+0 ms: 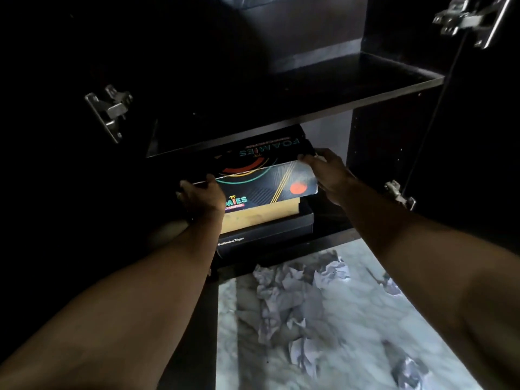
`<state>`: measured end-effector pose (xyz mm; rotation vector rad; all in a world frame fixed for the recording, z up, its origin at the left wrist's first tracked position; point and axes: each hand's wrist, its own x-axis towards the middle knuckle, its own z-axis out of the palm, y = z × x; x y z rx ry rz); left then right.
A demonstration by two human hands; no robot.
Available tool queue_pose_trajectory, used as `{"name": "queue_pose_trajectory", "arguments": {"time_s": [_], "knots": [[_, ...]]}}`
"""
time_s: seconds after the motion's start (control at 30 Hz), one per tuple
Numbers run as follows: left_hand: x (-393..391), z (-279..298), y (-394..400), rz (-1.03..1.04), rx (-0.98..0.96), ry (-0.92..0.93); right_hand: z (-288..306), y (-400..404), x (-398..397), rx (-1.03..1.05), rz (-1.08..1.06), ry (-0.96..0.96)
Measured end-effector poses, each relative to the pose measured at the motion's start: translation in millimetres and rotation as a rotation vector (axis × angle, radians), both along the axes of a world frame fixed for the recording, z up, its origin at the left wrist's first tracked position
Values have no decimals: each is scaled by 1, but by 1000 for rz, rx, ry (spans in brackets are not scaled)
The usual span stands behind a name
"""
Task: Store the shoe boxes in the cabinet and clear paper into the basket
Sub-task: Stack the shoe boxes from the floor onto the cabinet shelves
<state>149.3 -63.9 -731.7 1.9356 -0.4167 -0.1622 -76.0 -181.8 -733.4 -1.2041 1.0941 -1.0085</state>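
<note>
Two shoe boxes (261, 175), stacked

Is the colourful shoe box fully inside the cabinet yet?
Partly in. The colourful shoe box sits tilted on a black box, its near end at the cabinet's front, both hands gripping its corners.

Shoe box (264, 175) atop another box (267, 235) inside the cabinet (295, 108); crumpled paper (292, 302) on the floor (351, 347) in front.

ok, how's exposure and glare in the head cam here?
Head view: badly underexposed, cabinet interior near black; glare streaks the Foamies shoe box lid held by left hand and right hand; crumpled paper is soft; wide-angle edges bend.
</note>
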Motion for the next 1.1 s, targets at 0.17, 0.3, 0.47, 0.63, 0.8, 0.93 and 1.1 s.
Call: {"name": "queue_pose_trajectory", "arguments": {"time_s": [0.17, 0.3, 0.47, 0.63, 0.8, 0.93, 1.1], "knots": [[6, -10, -5, 22, 139, -132, -5, 7, 25, -27, 4, 54], [5, -12, -5, 15, 178, -247, -10, 7, 34, -61, 16, 113], [-4, -2, 0, -73, 169, -603, -4, 6, 32, -44, 55, 162], [-30, 10, 2, -210, 15, -646, 7, 19, 20, 21, -9, 162], [-74, 7, 8, -499, -96, -629, 19, 54, -30, -75, -20, 323], [-131, -4, 10, -688, -182, -624, 29, 99, -90, -68, -64, 474], [-235, -6, 24, -1002, -239, -372, 37, 166, -180, -38, -176, 603]]}}
